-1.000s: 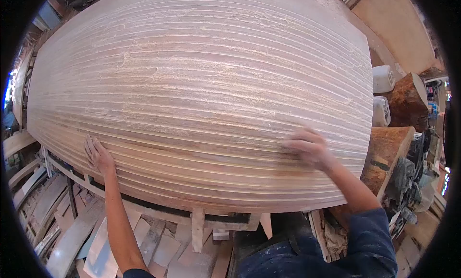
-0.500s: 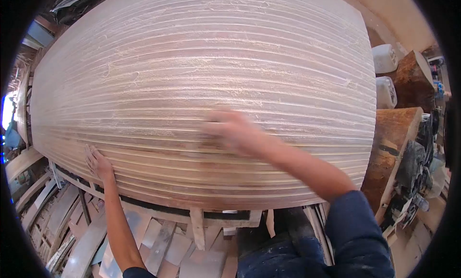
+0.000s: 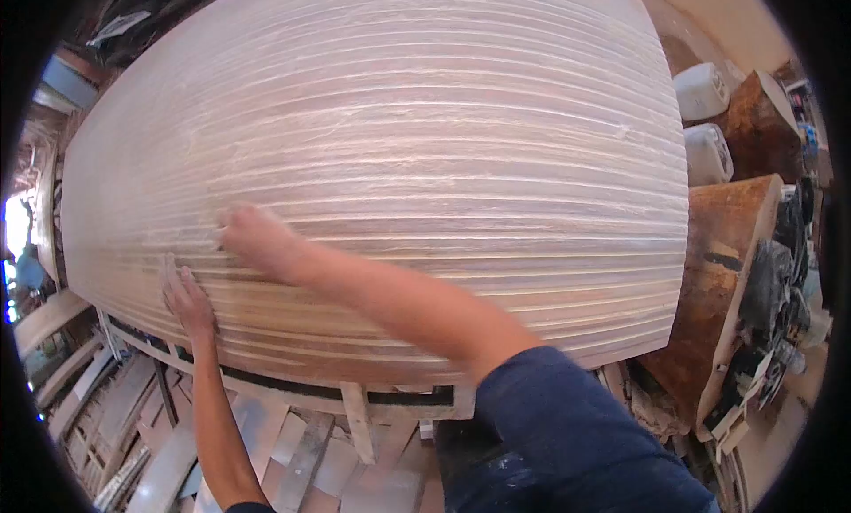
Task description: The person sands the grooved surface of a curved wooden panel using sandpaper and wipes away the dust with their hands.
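Note:
A large curved wooden hull-like surface (image 3: 461, 185), built of long narrow strips and covered in pale dust, fills most of the view. Near its lower left edge, my left hand (image 3: 189, 302) lies on the strips, fingers stretched out and holding nothing. My right hand (image 3: 259, 240), slightly blurred, is up and to the right of it on the same surface. Its fingers are curled closed, and whatever may be inside them is hidden.
Loose boards and offcuts (image 3: 160, 424) cover the floor at lower left. A wooden frame (image 3: 359, 415) runs under the near edge. White jugs (image 3: 705, 92) and thick timber slabs (image 3: 709, 274) stand on the right, beside dark clutter (image 3: 771, 291).
My right hand has swept left across the strips, close to my left hand, which stays nearly in place. Loose dust on the surface looks thinner, and the view has shifted slightly.

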A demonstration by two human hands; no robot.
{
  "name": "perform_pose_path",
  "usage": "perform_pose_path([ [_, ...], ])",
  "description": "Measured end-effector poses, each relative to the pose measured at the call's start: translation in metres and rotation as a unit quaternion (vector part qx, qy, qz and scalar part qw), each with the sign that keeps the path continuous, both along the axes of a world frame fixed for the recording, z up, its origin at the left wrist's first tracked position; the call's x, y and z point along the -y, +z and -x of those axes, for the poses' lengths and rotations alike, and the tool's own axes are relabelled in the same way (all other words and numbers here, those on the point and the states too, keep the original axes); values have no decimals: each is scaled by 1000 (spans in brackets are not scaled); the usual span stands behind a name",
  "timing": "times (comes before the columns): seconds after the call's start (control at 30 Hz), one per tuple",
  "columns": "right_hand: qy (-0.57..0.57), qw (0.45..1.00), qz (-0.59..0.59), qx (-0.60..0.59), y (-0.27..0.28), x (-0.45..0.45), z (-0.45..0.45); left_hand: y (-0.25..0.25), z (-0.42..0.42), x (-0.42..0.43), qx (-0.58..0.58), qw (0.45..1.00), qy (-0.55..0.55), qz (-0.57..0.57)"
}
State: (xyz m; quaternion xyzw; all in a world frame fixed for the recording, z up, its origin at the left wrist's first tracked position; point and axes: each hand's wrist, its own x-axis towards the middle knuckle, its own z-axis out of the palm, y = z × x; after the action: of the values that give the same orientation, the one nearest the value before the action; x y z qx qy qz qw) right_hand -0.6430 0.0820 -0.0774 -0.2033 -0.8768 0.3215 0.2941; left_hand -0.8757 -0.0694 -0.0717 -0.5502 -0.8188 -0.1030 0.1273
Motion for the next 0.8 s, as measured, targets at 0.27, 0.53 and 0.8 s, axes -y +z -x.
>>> perform_pose_path([
  [0.27, 7, 999, 44, 6, 18, -4, -308, 20, -172, -26, -11, 991, -109, 81],
  [0.53, -331, 878, 108, 330, 134, 54, -763, 33, -400, -21, 25, 976, -195, 92],
  [0.8, -511, 712, 480, 41, 148, 119, -807, 28, -748, -32, 349, 873, -341, 25],
])
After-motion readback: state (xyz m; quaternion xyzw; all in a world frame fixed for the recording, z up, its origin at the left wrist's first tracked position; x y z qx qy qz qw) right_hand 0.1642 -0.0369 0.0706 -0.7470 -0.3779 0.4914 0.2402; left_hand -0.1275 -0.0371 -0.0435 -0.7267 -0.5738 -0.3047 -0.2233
